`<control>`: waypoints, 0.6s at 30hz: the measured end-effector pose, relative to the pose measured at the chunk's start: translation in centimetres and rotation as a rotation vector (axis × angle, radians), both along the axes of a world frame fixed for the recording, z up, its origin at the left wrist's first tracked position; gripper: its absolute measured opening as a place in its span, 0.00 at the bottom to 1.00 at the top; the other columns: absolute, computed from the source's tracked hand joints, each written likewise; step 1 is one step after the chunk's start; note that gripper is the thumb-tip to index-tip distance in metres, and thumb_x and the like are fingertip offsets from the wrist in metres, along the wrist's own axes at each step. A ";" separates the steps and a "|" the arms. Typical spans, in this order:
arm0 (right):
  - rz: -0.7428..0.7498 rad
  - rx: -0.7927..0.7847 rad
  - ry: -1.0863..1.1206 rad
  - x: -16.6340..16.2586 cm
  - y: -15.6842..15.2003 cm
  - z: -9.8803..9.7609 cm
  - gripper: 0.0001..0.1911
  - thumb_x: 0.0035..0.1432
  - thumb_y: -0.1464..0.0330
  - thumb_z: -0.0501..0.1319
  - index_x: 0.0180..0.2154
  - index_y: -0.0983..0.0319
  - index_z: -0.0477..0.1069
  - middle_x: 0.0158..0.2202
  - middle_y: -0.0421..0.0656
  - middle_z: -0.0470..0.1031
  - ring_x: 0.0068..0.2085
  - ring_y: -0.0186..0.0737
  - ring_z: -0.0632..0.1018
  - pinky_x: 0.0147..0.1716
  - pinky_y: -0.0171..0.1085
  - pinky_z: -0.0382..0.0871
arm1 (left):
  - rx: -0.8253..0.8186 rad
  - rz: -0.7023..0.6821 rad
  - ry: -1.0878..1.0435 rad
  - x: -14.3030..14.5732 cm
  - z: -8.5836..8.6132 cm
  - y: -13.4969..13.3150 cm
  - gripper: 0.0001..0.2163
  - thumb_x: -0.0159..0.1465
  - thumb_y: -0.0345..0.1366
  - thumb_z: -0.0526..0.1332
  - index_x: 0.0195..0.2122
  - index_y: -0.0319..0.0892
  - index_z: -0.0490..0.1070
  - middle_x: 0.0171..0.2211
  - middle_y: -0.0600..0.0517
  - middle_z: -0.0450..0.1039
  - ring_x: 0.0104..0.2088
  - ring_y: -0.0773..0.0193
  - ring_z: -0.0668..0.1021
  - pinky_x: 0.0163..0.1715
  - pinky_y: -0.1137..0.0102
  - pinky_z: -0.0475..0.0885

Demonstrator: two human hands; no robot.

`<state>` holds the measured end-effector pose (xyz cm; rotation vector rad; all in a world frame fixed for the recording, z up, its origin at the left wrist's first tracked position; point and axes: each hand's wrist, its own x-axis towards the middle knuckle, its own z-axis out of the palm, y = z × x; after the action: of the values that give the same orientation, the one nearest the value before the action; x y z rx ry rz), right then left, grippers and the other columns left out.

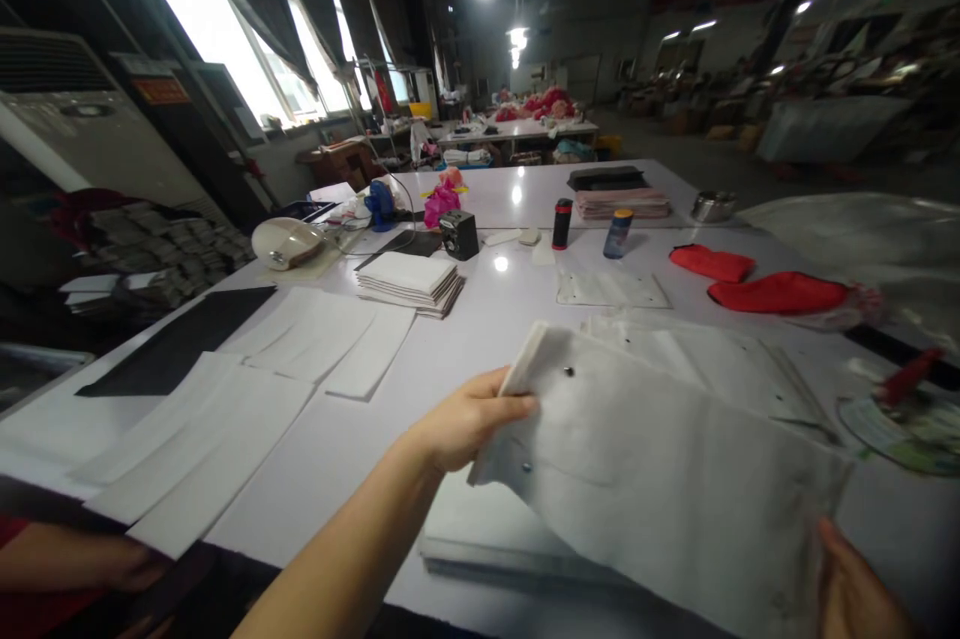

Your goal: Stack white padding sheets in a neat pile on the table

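Observation:
My left hand (472, 419) pinches the left edge of a flat white fabric piece (660, 469), thumb on top. My right hand (859, 579), partly cut off at the lower right, grips its right end. The piece is held up at a tilt above the table, with small dark dots near its left edge; whether these are holes or fasteners I cannot tell. Below it, partly hidden, lies a white stack (491, 529). Behind it are clear-bagged white pieces (720, 359) and another flat white packet (611, 287).
White strips (225, 429) and a folded white stack (409, 277) lie on the left. A black box (459, 235), a dark bottle (562, 224), a blue bottle (618, 234) and red pouches (780, 293) stand or lie farther back. Another person's arm (71, 559) shows at lower left.

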<state>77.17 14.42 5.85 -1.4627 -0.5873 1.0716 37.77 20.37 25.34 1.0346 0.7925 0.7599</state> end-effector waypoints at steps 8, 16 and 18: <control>0.316 -0.223 -0.115 -7.4 3.2 -0.6 0.34 0.28 0.51 0.72 0.37 0.64 0.73 0.44 0.51 0.75 0.46 0.55 0.75 0.35 0.37 0.75 | -0.118 0.376 0.409 -9.0 -14.2 -2.3 0.18 0.53 0.32 0.58 0.46 0.38 0.69 0.34 0.51 0.76 0.34 0.62 0.77 0.35 0.70 0.71; 0.420 -0.267 -0.420 -8.3 6.7 -2.2 0.29 0.30 0.48 0.65 0.33 0.62 0.76 0.39 0.48 0.78 0.43 0.54 0.76 0.35 0.39 0.74 | 0.049 0.552 0.815 -10.7 -20.2 -2.5 0.26 0.51 0.33 0.61 0.54 0.40 0.66 0.32 0.51 0.73 0.31 0.62 0.74 0.33 0.69 0.68; 0.436 -0.244 -0.549 -7.5 7.0 -2.5 0.29 0.32 0.47 0.63 0.32 0.62 0.76 0.36 0.48 0.78 0.38 0.55 0.78 0.30 0.40 0.75 | 0.115 0.579 0.952 -11.6 -21.0 -2.1 0.28 0.53 0.37 0.62 0.56 0.39 0.64 0.36 0.50 0.73 0.31 0.63 0.74 0.35 0.69 0.68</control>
<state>69.66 21.45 3.32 -1.9145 -1.2425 1.0949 26.13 18.24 4.37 1.2912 1.9414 0.7827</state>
